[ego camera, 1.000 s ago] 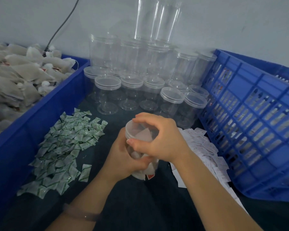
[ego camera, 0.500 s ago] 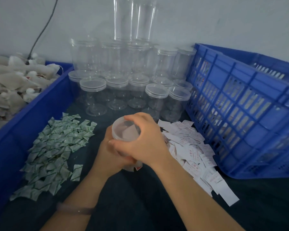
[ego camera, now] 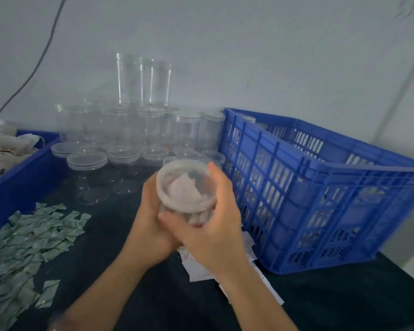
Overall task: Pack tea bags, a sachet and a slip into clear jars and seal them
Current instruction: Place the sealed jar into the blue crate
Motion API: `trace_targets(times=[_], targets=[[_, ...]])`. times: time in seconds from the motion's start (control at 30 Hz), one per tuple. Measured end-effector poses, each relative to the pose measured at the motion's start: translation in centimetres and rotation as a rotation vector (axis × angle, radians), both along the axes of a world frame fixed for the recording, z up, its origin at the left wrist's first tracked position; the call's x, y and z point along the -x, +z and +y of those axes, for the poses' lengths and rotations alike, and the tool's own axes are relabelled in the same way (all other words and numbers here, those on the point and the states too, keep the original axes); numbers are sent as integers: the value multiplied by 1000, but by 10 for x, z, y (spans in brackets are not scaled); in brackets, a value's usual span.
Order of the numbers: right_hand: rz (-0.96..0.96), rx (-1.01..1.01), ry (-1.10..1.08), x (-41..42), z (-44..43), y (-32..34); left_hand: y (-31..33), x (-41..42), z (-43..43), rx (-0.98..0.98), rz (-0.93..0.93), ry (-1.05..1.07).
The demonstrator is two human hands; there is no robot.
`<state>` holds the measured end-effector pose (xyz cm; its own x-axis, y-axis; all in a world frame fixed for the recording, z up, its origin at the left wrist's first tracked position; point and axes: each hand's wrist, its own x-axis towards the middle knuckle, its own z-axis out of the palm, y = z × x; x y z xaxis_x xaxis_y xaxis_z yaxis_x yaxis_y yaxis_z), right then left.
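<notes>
Filled jar (ego camera: 186, 199) with lid (ego camera: 184, 185) on, lifted above the tabletop's middle (ego camera: 134, 290), left hand (ego camera: 151, 225) and right hand (ego camera: 215, 223) fingers curled round it, blue crate (ego camera: 320, 201) just beside, toward the right edge.

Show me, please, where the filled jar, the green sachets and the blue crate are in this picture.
filled jar (ego camera: 185, 187): head view, on the top of its lid.
green sachets (ego camera: 29, 247): head view, on the middle of the loose pile.
blue crate (ego camera: 285, 187): head view, on its latticed near wall.
</notes>
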<state>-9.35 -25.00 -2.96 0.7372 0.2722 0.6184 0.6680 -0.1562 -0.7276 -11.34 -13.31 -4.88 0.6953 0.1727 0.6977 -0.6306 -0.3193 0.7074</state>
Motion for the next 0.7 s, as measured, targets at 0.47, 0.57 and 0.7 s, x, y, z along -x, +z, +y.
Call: trace_targets(times=[0.47,0.57,0.7], targets=[[-389,123,-496,-155,-54,192,201,-157,-48,-261,-76,100],[-336,309,-573,-203,-61,189,196,-199,-50,-205,87,-38],[-118,597,-585,-257,-77,185,192,-246,-63,-118,309,-85]])
